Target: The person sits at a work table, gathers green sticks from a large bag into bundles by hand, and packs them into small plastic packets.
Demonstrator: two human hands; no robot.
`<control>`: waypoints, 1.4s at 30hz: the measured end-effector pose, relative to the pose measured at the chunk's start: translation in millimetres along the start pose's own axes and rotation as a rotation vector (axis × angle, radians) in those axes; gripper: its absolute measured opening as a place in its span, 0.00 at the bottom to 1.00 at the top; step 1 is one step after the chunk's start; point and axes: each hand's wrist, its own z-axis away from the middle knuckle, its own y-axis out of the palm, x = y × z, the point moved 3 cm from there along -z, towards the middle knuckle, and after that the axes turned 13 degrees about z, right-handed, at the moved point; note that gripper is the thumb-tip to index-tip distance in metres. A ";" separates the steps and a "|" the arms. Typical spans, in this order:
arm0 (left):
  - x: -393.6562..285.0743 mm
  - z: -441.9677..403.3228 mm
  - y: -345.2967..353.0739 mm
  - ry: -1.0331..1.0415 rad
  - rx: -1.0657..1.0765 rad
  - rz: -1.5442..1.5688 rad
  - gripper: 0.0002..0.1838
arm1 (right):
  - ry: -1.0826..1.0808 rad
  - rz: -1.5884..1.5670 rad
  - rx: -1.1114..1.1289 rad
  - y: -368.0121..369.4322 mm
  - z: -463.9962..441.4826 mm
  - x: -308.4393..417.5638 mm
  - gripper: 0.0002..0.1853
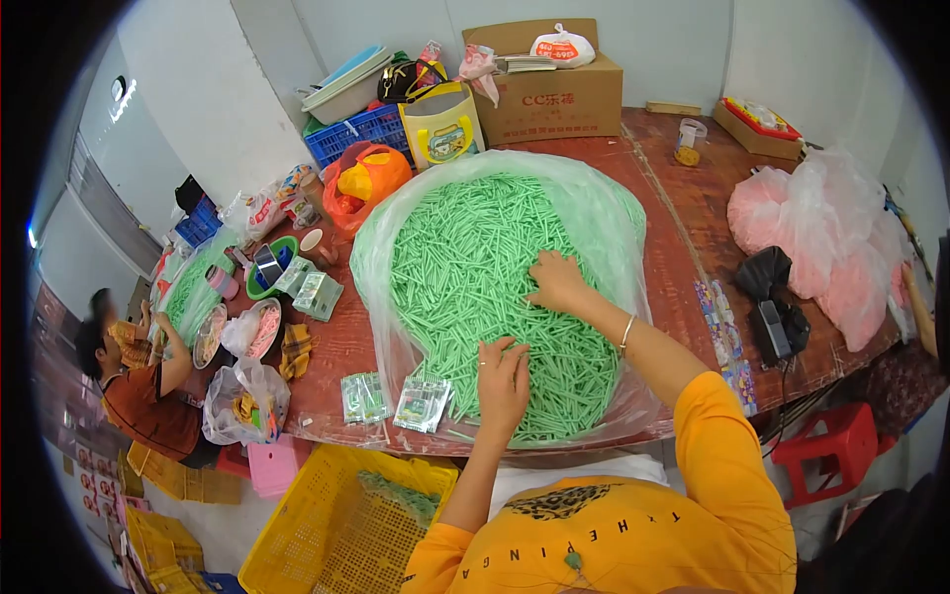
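A large clear plastic bag [633, 233], rolled wide at its mouth, holds a heap of thin green sticks [465, 257] on the table before me. My right hand [556, 280], with a bracelet at the wrist, rests on the right middle of the heap. Its fingers are bent and apart, the tips among the sticks. Nearer the bag's front edge, my left hand [503, 381], wearing a ring, touches the sticks with loosely curved, parted fingers. No stick is plainly gripped in either hand. Small filled green-and-white packets [423, 404] lie at the front left beside the bag.
Below the table edge stands a yellow crate [297, 525] with green packets inside. Bags of pink pieces [841, 247] lie at right, above a red stool [829, 450]. A cardboard box [554, 99] stands behind. Another person [148, 386] works at left; another person's arm [920, 312] shows at far right.
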 end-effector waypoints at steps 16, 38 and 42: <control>-6.1 -16.2 -13.3 0.047 -0.016 -0.016 0.07 | 0.086 -1.085 -0.053 -9.3 -1.3 -20.2 0.13; -8.6 -19.5 -18.0 0.029 0.022 -0.026 0.07 | -0.060 -0.011 0.342 -23.2 15.5 -14.1 0.41; -13.9 -20.1 -18.3 0.058 0.018 -0.058 0.07 | -0.187 -0.226 0.238 -22.8 11.1 -25.4 0.32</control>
